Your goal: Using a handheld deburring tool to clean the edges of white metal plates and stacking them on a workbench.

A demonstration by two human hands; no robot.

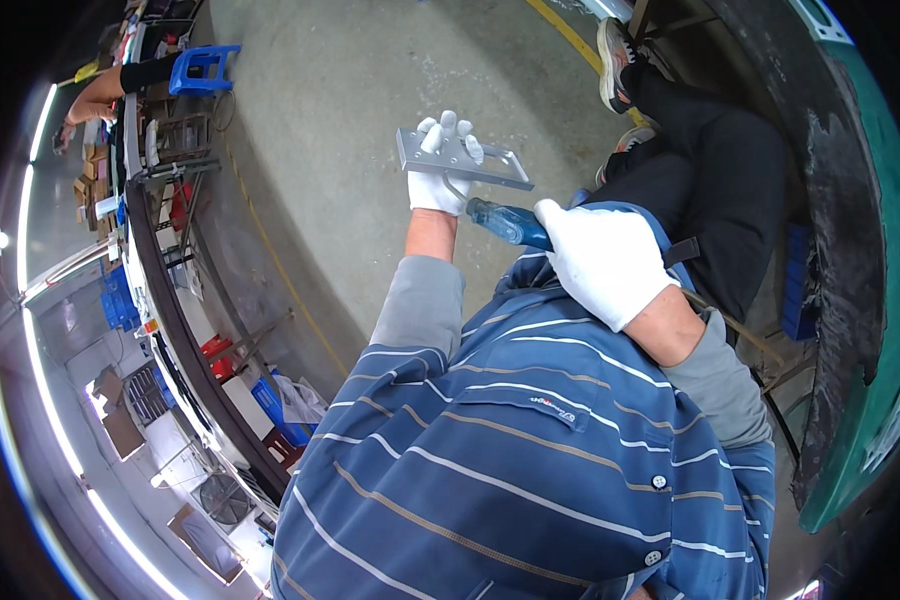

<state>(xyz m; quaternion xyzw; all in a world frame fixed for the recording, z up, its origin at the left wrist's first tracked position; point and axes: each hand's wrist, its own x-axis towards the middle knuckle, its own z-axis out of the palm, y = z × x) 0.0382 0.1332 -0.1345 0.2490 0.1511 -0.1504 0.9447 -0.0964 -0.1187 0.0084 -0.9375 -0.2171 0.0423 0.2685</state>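
My left hand (441, 165), in a white glove, grips a flat grey metal bracket (462, 159) with a rectangular cut-out, held out above the concrete floor. My right hand (602, 258), also gloved in white, is closed on the translucent blue handle of a screwdriver (505, 222). The tool's thin shaft reaches up to the underside of the bracket near my left palm. Both hands hover in front of my blue striped shirt (510, 450) and black trousers (710, 190).
A long curved workbench (185, 330) runs down the left, with red and blue crates under it. A blue plastic stool (202, 70) and another person's arm (100, 95) are at the top left. A green machine edge (875, 300) rises on the right.
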